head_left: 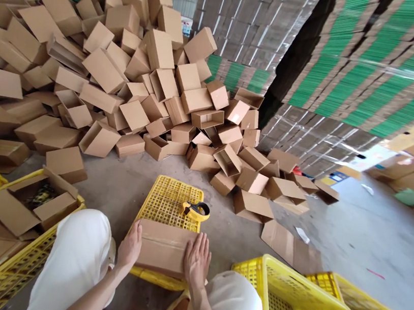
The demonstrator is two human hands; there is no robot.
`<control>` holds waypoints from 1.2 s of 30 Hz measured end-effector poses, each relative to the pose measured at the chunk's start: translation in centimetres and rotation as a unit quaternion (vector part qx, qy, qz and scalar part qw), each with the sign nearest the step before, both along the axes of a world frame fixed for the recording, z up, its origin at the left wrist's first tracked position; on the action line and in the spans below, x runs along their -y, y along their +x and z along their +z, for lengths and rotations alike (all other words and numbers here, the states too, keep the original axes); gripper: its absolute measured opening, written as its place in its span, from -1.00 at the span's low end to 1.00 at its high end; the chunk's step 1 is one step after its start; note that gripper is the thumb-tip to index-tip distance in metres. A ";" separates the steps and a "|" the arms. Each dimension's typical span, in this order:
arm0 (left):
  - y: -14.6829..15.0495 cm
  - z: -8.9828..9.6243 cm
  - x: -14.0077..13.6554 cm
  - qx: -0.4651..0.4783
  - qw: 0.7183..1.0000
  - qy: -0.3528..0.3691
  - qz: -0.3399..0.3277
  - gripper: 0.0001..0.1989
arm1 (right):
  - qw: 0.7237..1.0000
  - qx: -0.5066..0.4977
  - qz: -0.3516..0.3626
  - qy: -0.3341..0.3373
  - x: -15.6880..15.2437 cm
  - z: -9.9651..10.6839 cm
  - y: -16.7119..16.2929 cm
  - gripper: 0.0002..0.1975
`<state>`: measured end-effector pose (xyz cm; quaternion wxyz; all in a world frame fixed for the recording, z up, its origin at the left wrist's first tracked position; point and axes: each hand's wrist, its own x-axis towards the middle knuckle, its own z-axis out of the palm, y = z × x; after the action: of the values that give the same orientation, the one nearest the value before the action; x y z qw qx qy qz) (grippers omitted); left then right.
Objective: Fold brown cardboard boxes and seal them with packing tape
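Observation:
A closed brown cardboard box (pixel 162 251) lies on an upturned yellow plastic crate (pixel 165 195) between my knees. At the box's left end, my left hand (pixel 130 246) is closed on the edge, its fingers curled along the side. My right hand (pixel 197 260) rests flat over the right end with its fingers stretched forward. A seam runs lengthwise across the top of the box. Just beyond it, on the crate's grid, sits a yellow and black tape dispenser (pixel 195 210).
A big heap of cardboard boxes (pixel 125 82) fills the floor ahead. To my left, a yellow crate (pixel 22 262) carries an open box (pixel 36 200) with dark contents. Empty yellow crates (pixel 310 298) stand at right. Strapped cardboard stacks (pixel 344 56) rise behind.

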<state>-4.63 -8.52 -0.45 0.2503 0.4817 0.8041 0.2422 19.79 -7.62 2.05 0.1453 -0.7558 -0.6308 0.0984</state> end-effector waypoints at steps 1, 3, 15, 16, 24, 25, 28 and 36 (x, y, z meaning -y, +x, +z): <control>0.0 0.0 0.0 -0.001 1.000 0.001 0.000 -0.48 | 0.999 0.036 0.019 0.010 0.1 -0.3 -0.5 -0.32; 0.0 -0.1 0.0 -0.005 1.000 0.002 0.000 -0.48 | 0.994 0.084 0.062 0.020 0.6 -0.8 -1.4 -0.35; 0.0 -1.1 -0.1 0.010 1.000 0.029 0.001 -0.50 | 0.983 0.070 0.144 0.085 2.6 -3.6 -7.8 -0.38; 0.0 -1.1 -0.1 0.013 1.000 0.026 0.003 -0.50 | 0.983 0.066 0.146 0.090 2.6 -3.6 -8.2 -0.39; -0.3 -0.9 0.0 0.031 0.999 0.016 0.000 -0.51 | 0.973 0.059 0.205 0.085 2.4 -3.4 -11.6 -0.44; -0.3 -0.8 0.0 0.031 0.999 0.014 -0.002 -0.51 | 0.972 0.055 0.212 0.082 2.3 -3.3 -12.0 -0.45; -0.4 -0.7 0.0 0.029 0.999 0.010 -0.006 -0.50 | 0.967 0.047 0.236 0.080 2.3 -2.9 -12.5 -0.47; 0.2 -0.6 0.0 0.006 1.000 0.006 0.002 -0.48 | 0.991 0.005 0.128 0.041 1.4 -0.6 -4.0 -0.40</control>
<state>-4.45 -8.55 -1.09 0.2515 0.4803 0.8021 0.2503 15.81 -9.05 1.41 0.1589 -0.6625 -0.7268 0.0868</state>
